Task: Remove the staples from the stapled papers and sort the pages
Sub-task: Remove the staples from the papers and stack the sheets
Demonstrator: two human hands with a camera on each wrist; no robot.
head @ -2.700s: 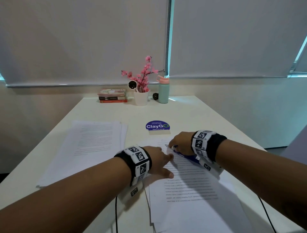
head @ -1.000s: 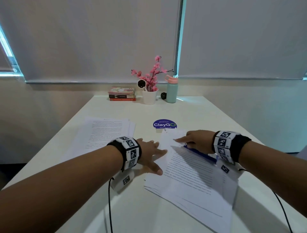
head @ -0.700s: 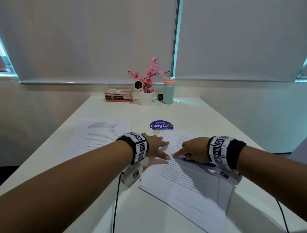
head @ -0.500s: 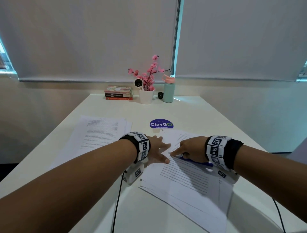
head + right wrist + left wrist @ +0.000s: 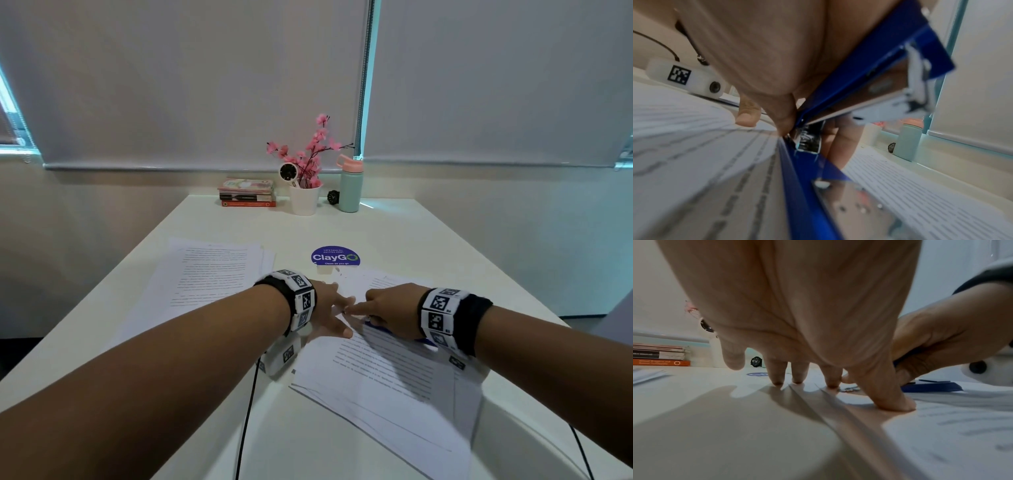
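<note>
The stapled papers (image 5: pixel 394 373) lie at an angle on the white table (image 5: pixel 411 240), in front and to the right. My left hand (image 5: pixel 334 308) presses their top left corner flat with spread, straight fingers (image 5: pixel 777 374) and thumb (image 5: pixel 890 399). My right hand (image 5: pixel 373 306) grips a blue stapler (image 5: pixel 380 328), which stands hinged apart. Its base (image 5: pixel 807 186) lies flat on the page and its metal end (image 5: pixel 849 388) sits at the corner, right by the left fingertips. A separate stack of loose pages (image 5: pixel 205 274) lies to the left.
At the far edge stand a pile of books (image 5: pixel 247 192), a white pot of pink flowers (image 5: pixel 304 198), a small black clock (image 5: pixel 333 197) and a teal bottle (image 5: pixel 349 186). A blue round sticker (image 5: pixel 335 257) lies just beyond the papers. Wrist cables (image 5: pixel 245 411) trail toward me.
The stapled papers have turned to lie at an angle. My right hand has slid left with the stapler to the papers' corner. My left hand has moved onto that corner.
</note>
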